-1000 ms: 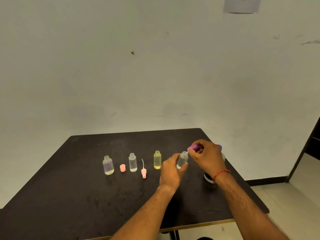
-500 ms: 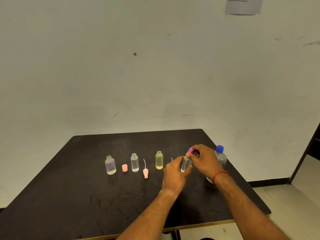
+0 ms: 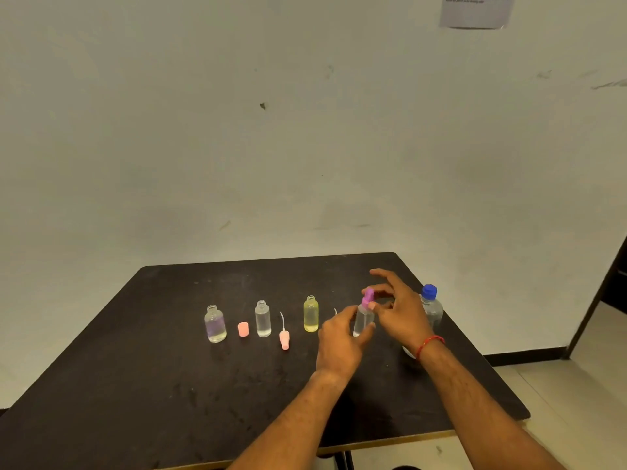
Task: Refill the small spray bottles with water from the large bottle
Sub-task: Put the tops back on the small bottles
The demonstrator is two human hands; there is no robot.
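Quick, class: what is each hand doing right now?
Left hand: grips the small clear bottle.
Right hand: pinches the purple spray cap.

The only writing in view is on a paper sheet (image 3: 475, 11) stuck to the wall (image 3: 305, 130) at about one o'clock, cut off by the top edge of the frame. It carries two short lines of dark print, too small and blurred to read. No lettering, brand or number can be made out on the large bottle (image 3: 432, 308) or the small spray bottles (image 3: 215, 325).
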